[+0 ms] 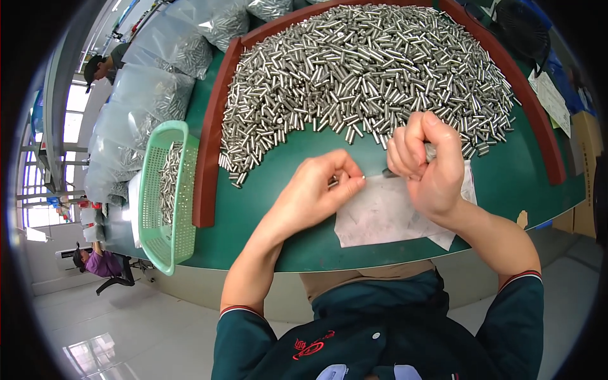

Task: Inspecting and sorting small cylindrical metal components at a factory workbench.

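A large heap of short shiny metal pins [373,69] covers the far part of the green table. My left hand [320,187] is closed, its thumb against the curled fingers, with a bit of metal pin [332,181] showing between them. To its right, my right hand [430,164] makes a fist above a stained white cloth [380,218]. Something pale grey [431,152] shows inside that fist, and a dark end [389,172] sticks out below its fingers. What the right hand grips is mostly hidden.
Red-brown rails [212,139] border the heap. Left of them stands a light green plastic basket [144,209] with pins inside. Clear bags of pins [155,92] line the far left. A black fan [522,28] and paper sheets [550,98] are at right. Two people [104,263] are at left.
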`<state>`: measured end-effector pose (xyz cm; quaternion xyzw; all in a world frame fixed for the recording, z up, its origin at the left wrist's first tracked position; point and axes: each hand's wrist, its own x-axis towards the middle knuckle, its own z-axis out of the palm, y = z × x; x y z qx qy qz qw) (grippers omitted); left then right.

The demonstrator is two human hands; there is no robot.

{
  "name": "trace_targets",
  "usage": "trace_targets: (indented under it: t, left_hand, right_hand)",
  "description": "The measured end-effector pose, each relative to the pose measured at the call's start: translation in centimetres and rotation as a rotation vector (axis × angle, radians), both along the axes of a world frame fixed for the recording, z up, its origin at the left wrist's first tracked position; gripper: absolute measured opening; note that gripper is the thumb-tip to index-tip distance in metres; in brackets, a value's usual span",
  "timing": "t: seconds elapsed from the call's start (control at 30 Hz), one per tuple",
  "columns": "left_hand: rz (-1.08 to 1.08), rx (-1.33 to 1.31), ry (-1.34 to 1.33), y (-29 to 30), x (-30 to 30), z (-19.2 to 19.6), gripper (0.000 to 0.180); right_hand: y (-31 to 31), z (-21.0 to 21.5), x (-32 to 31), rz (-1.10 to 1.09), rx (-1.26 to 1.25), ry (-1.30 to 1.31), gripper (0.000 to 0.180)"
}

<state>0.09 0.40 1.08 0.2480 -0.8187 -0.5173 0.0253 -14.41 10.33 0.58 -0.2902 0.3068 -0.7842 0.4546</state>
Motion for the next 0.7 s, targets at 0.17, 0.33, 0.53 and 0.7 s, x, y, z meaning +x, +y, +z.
trace_targets:
  t: [0.17, 0.33, 0.53, 0.7]
  left_hand:
    - [-0.034, -0.343, -0.080, 1.8, 0.2, 0.3, 0.013]
    - [-0.019, -0.346, -0.063, 1.9, 0.2, -0.1, 0.012]
    - [-0.003, -0.351, -0.052, 1.9, 0.4, -0.1, 0.012]
    - [-0.008, -0.365, -0.045, 2.0, 0.3, 0.1, 0.013]
  right_hand:
    - [0.1, -0.2, 1.3, 0.031, 0.103, -0.011, 0.038]
    - [0.2, -0.4, 1.5, 0.049, 0.147, -0.071, 0.039]
    - [-0.1, -0.7, 1.9, 0.057, 0.152, -0.104, 0.039]
    - [-0.1, -0.8, 1.8, 0.053, 0.147, -0.126, 0.038]
